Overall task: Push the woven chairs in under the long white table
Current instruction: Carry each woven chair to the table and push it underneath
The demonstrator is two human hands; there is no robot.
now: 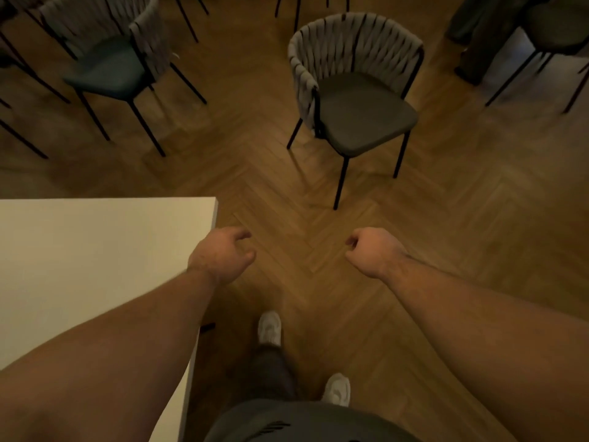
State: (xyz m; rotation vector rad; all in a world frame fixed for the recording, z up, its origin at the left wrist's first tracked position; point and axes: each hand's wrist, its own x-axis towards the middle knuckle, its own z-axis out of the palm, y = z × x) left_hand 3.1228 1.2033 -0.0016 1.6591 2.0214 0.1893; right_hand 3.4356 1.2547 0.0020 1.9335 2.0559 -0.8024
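White shoes (269, 328) on herringbone wood floor (446, 218). Left hand (221, 255) over corner of white table (95, 250), fingers loosely curled, holding nothing. Right hand (371, 250) likewise curled, empty, above floor. Woven chair (357, 87) stands ahead, well apart from table. Second woven chair (111, 59) far left.

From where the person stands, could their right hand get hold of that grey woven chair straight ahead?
Probably not yet. The right hand is empty and loosely curled, with bare wooden floor separating it from the woven chair. Nothing blocks the way; a step forward should do it.
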